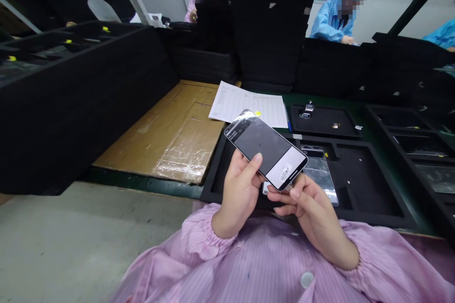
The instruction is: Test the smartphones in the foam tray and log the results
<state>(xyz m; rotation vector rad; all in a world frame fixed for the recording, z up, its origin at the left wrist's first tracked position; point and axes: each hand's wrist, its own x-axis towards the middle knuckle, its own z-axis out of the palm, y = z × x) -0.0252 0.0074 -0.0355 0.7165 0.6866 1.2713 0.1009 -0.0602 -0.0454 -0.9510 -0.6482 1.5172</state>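
My left hand (241,187) is closed around a smartphone (266,147), its thumb on the long near edge. The phone is tilted with its screen up, showing a dark grey area and a white end with a small barcode label (285,172). At the phone's lower right end, my right hand (311,208) has thumb and fingers pinched together, close under the edge. A small shiny bit shows there, but what the fingers hold is too small to make out. Beneath both hands lies a black foam tray (377,180), with another glass-faced phone (320,173) in a compartment.
Beyond the phone lie a printed sheet (245,104) and a blue pen (288,118). A smaller black tray (327,125) holds small metal parts. Flattened cardboard (170,132) lies left, beside a tall black tray wall (88,99). Stacked trays (270,28) stand ahead; co-workers sit behind.
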